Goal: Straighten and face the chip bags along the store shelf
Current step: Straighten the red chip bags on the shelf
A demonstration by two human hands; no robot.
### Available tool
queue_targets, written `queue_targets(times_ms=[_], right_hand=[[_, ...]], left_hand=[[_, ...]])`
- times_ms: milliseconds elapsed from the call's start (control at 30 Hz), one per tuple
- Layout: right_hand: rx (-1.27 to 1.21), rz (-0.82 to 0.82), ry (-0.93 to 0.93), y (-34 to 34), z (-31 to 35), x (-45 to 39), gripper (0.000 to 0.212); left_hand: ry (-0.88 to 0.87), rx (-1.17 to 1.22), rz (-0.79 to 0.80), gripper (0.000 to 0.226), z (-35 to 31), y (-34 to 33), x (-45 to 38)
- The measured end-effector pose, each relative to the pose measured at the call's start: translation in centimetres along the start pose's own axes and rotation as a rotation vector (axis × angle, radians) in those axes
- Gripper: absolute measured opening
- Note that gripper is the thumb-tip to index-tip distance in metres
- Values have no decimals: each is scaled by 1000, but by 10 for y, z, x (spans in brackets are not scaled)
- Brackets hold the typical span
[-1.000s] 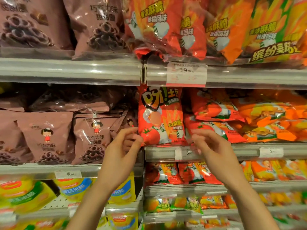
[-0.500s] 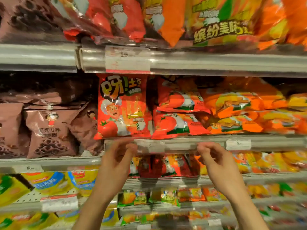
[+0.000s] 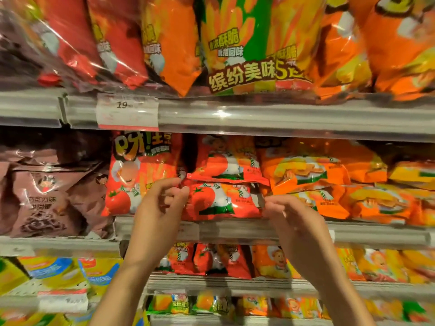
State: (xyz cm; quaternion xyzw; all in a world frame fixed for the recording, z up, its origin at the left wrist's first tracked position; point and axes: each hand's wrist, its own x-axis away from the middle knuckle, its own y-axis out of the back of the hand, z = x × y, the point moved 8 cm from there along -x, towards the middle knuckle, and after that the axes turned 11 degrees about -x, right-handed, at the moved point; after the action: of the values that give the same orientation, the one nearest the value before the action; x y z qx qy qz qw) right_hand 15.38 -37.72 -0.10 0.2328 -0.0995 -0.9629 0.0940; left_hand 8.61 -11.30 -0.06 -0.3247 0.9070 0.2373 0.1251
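Observation:
Two red tomato chip bags lie flat, stacked, on the middle shelf: an upper one and a lower one. To their left a matching red bag stands upright and faces out. My left hand pinches the lower flat bag's left edge with curled fingers. At the same bag's right edge, the fingers of my right hand close on it. Orange bags lie flat in a pile to the right.
Brown chocolate snack bags fill the middle shelf at left. Large multipacks overhang the top shelf, above a price tag. Lower shelves carry small red and orange bags and yellow bags.
Both hands rose from the shelf's front rail to the lower flat red bag and took hold of its two ends. The view shifted right and closer.

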Motion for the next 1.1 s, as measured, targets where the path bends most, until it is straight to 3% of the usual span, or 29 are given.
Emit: queue_targets(times_ms=[133, 300, 467, 700, 933, 1033, 1100], right_hand=[[86, 39, 134, -20, 36, -9, 10], [589, -5, 389, -31, 72, -39, 19], [1011, 52, 225, -33, 42, -68, 37], [933, -21, 93, -13, 31, -81, 70], [925, -20, 48, -23, 48, -83, 68], [875, 11, 31, -40, 53, -78, 68], [714, 29, 12, -50, 53, -72, 68]], left_hand=[[-23, -151, 85, 45, -7, -17, -32], [-26, -302, 193, 75, -17, -40, -63], [-64, -409, 278, 68, -35, -60, -80], [-102, -224, 272, 66, -31, -54, -81], [-114, -112, 330, 57, -29, -27, -54], [-141, -50, 394, 70, -24, -20, -41], [-107, -15, 422, 78, -18, -18, -39]])
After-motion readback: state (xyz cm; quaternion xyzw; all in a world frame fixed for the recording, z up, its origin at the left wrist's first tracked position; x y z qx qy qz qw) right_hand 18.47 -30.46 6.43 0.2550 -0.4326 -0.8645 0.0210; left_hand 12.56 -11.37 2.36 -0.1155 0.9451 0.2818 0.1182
